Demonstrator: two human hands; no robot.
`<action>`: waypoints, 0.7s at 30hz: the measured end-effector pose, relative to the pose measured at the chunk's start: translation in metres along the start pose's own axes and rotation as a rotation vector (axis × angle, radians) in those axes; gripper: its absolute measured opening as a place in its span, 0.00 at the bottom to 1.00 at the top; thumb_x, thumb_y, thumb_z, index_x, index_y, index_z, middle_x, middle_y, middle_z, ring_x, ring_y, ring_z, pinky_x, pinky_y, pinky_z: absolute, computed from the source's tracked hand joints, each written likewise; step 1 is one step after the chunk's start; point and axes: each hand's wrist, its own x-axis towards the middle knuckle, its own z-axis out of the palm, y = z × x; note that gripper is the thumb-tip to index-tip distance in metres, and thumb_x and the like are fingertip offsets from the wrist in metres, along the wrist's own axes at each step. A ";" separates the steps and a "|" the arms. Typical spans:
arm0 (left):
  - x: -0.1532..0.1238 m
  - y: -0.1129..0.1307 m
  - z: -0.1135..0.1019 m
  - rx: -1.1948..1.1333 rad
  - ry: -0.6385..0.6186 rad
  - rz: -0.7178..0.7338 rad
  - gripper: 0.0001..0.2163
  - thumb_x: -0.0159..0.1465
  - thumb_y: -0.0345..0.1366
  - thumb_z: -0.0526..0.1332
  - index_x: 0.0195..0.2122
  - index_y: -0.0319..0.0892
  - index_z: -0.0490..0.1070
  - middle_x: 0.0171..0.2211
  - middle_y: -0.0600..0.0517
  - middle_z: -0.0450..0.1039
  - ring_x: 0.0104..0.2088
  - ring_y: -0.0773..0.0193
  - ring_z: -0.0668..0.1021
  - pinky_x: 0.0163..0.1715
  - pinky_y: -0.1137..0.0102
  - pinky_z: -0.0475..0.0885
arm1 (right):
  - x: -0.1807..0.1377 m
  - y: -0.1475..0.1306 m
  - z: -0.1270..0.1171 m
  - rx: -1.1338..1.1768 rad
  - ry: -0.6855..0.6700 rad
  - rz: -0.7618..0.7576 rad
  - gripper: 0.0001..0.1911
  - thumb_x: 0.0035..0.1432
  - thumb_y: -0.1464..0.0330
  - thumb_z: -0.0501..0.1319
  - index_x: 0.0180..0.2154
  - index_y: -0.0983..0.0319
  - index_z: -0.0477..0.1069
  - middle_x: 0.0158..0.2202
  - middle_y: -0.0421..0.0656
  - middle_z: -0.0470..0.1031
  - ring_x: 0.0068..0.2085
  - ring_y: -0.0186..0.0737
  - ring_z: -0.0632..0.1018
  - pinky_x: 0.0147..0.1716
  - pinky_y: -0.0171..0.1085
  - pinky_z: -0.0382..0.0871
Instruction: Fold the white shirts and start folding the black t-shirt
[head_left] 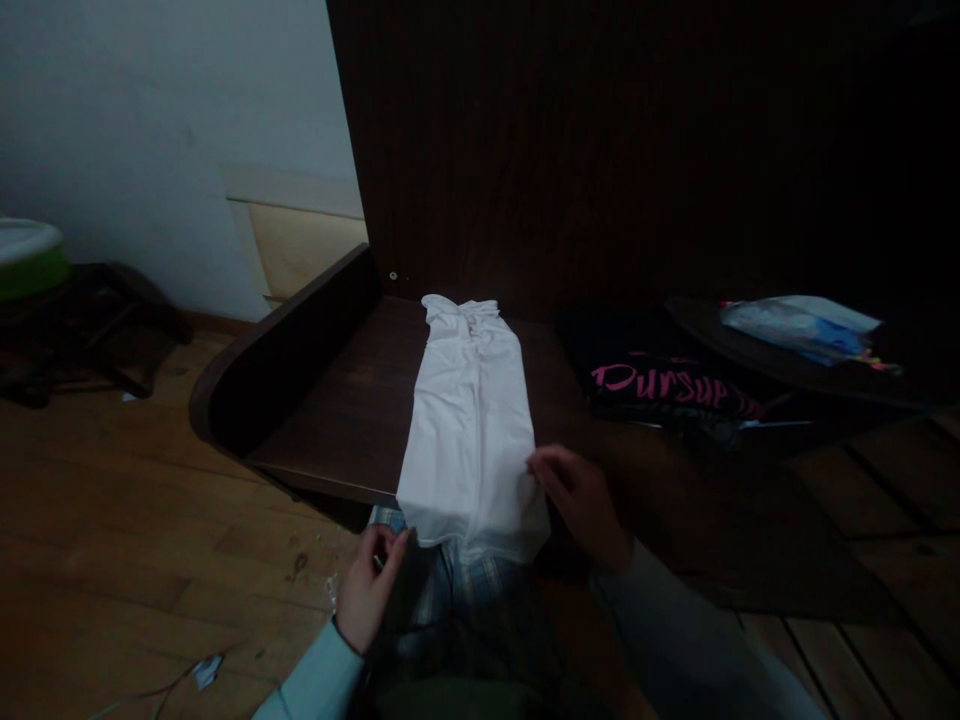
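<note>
A white garment (469, 430) lies folded lengthwise into a narrow strip, with soft wrinkles and a gathered far end. Its near hem hangs over the front edge of the dark wooden bench seat (322, 440), above my lap. My left hand (371, 580) is at the lower left corner of the cloth, fingers curled and thumb and forefinger closed at the hem. On the other side, my right hand (581, 500) has its fingertips pinched at the garment's right edge. The dim light blurs the exact grip of both hands.
Right of the garment lies a black cloth with pink lettering (667, 385), beside a plastic packet (802, 325). A curved armrest (277, 350) borders the seat's left side. A green and white tub (30, 260) stands on a low dark stool at far left.
</note>
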 end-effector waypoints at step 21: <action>-0.006 -0.004 0.010 -0.560 -0.319 -0.151 0.26 0.49 0.54 0.61 0.41 0.39 0.68 0.35 0.46 0.75 0.36 0.55 0.77 0.36 0.59 0.73 | -0.114 0.055 0.053 0.844 0.136 0.877 0.28 0.32 0.54 0.69 0.36 0.62 0.71 0.38 0.47 0.76 0.42 0.50 0.75 0.40 0.43 0.69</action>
